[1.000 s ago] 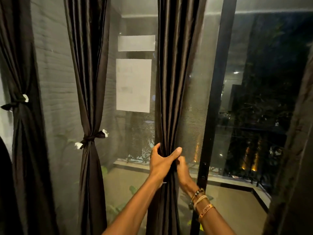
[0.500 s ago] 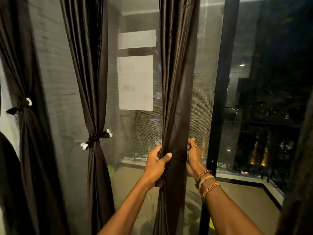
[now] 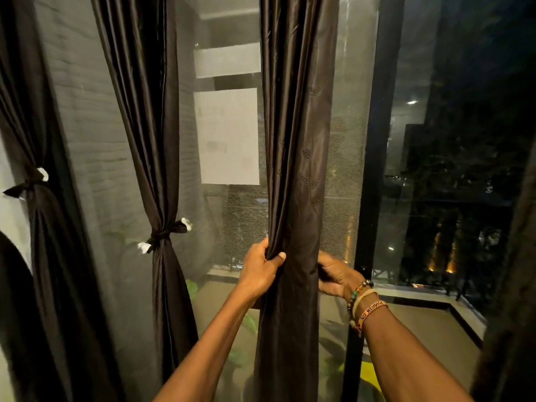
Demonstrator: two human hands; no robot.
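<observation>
Your left grip [image 3: 262, 271] pinches a bunched fold of the dark curtain [image 3: 295, 158]; your right grip [image 3: 336, 275] curls round its other edge. The dark curtain hangs loose between a tied curtain [image 3: 156, 169] and the black window frame [image 3: 374, 169].

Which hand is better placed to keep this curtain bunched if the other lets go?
Probably the left. The left hand has its grip round the gathered folds of the curtain, thumb across the front. The right hand holds only the right edge, its fingers partly hidden behind the cloth.
</observation>
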